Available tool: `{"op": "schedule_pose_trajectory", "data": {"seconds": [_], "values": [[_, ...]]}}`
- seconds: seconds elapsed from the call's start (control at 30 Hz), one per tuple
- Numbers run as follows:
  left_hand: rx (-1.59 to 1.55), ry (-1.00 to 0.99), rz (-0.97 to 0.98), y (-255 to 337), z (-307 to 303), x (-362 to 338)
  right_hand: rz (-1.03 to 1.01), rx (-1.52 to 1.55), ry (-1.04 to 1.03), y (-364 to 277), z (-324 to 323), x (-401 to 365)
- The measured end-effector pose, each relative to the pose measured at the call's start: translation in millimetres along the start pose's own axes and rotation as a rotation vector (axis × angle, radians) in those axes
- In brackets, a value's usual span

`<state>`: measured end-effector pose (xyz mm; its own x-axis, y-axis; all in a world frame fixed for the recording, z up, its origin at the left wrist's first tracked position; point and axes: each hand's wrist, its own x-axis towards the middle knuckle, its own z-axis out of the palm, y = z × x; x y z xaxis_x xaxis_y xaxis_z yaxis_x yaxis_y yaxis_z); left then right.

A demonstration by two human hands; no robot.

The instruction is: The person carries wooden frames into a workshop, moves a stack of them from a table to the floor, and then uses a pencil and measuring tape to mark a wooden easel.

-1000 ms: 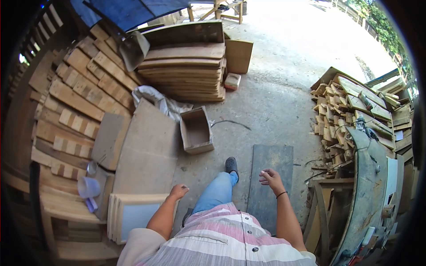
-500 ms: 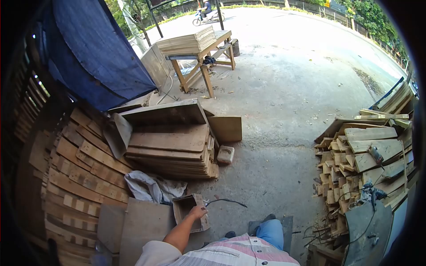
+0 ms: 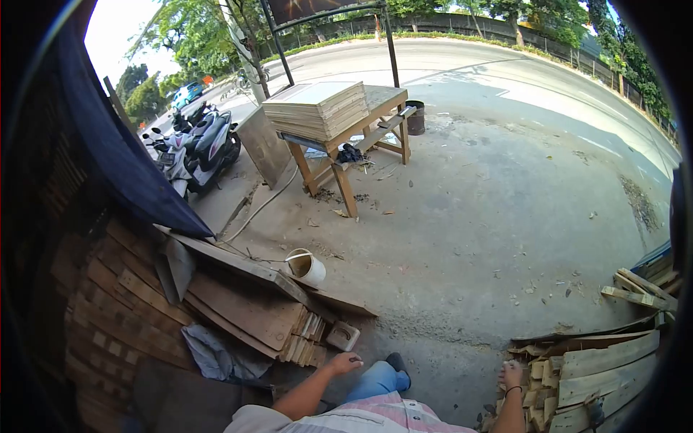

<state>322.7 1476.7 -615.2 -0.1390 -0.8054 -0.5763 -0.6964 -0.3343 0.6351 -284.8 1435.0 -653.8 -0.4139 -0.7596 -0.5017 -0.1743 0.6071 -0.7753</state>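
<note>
Left hand (image 3: 346,363) is off the box rim it was at half a second ago and now hangs beside the container (image 3: 343,336); fingers curled, too small to tell how tightly or if anything is inside. Right hand (image 3: 511,374) is back in view at the near right, fingers half bent, nothing visible in it, in front of the offcuts (image 3: 538,381). View has tipped up and the box no longer shows clearly. Reads as walking between piles, no piece visibly being handled.

Container: pale, blocky, rounded corners, on the floor (image 3: 447,267) at the right end of the boards (image 3: 245,310). Boards: brown, flat, stacked, layered edges. Offcuts: rough, blocky, pale wood, near right; longer planks (image 3: 606,357) lie flat beside them. Sack (image 3: 224,353): grey, crumpled, near left. Slats (image 3: 108,310): overlapping wood rows, far left side, in shade.

Farther: bucket (image 3: 307,268), white, round, behind the boards. Floor is bare concrete, gritty. Counter (image 3: 382,96): wooden, braced legs, carrying thin pale sheets (image 3: 317,115) in a squared stack. Tarp (image 3: 126,144): blue, draped, left. Scooters (image 3: 206,148): glossy, parked beyond it.
</note>
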Motion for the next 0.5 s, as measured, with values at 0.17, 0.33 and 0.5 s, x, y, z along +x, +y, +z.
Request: {"op": "schedule_pose_trajectory", "data": {"seconds": [0.17, 0.33, 0.5], "values": [[-0.178, 0.266, -0.015, 39, -76, 144, -0.207, -0.004, 0.042, -195, 12, 216], [-0.173, 0.197, -0.139, 73, -167, 251, 0.017, -0.054, -0.077, -263, 76, 293], [-0.219, 0.332, -0.104, 103, -273, 319, 0.377, -0.306, -0.334, -276, 145, 316]]}}
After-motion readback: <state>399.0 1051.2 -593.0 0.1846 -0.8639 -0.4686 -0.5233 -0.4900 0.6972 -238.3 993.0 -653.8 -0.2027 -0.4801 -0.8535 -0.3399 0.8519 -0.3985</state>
